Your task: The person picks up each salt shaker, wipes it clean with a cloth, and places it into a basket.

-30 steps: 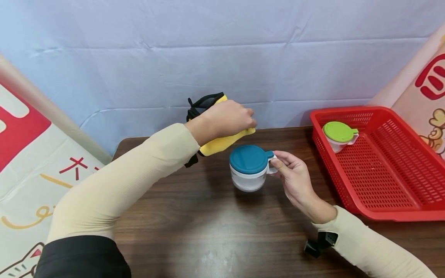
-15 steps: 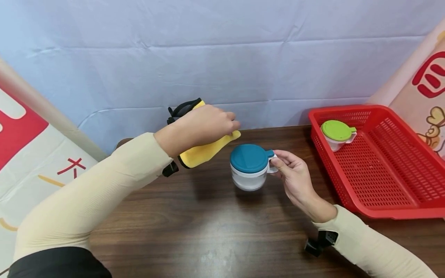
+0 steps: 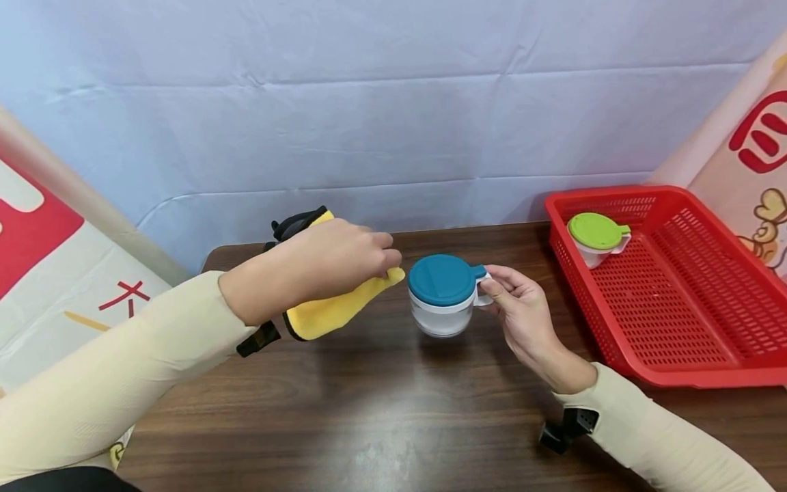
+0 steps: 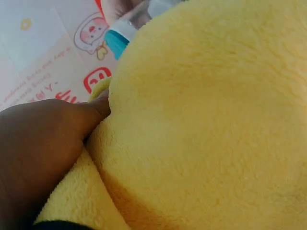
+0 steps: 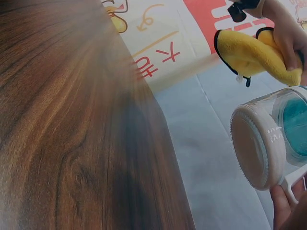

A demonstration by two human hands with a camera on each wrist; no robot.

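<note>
My left hand (image 3: 338,258) grips a yellow cloth with black edging (image 3: 335,311), its loose part hanging below the fingers. In the left wrist view the plush cloth (image 4: 206,110) fills most of the picture, with the thumb pressed into a fold. Just right of the cloth, my right hand (image 3: 522,311) pinches the white handle of a clear jar with a blue lid (image 3: 443,281). The jar appears held a little above the table. From the right wrist view, the jar's round glass base (image 5: 252,148) shows; most of the right hand is cut off there.
A red perforated basket (image 3: 695,379) stands on the right of the brown wooden table (image 3: 369,424). Inside its back left corner sits a similar jar with a green lid (image 3: 595,231). A pale cloth backdrop (image 3: 369,123) hangs behind the table.
My left hand has moved left and toward me, carrying the yellow cloth away from over the jar's back left side. The right hand and the blue-lidded jar have hardly moved.
</note>
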